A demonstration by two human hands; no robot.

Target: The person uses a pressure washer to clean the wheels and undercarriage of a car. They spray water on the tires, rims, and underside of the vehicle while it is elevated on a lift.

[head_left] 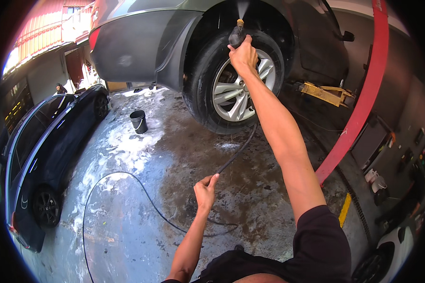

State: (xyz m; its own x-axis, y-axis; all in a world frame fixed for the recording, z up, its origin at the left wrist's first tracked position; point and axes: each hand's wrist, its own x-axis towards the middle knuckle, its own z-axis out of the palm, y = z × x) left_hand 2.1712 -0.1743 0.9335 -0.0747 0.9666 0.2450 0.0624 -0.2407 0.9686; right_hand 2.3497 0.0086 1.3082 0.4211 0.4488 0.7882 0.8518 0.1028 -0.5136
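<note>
My right hand (pixel 244 57) is raised in front of a lifted dark grey car (pixel 141 45), closed round a black spray gun (pixel 237 37) with a yellow nozzle. A fan of water leaves the nozzle upward into the wheel arch (pixel 208 23). Just behind that hand hangs the wheel, with a black tyre (pixel 200 94) and silver spoked rim (pixel 236 106). Lower down, my left hand (pixel 205 192) is closed on a dark hose (pixel 238 153). The hose runs up toward the wheel, and more of it loops over the floor at the left.
A red lift post (pixel 359 122) rises at the right beside a yellow lift arm (pixel 323 93). On the foamy wet floor (pixel 123 146) stands a black bucket (pixel 138 121). A dark blue car (pixel 56 155) is parked left; a white vehicle (pixel 394 247) shows lower right.
</note>
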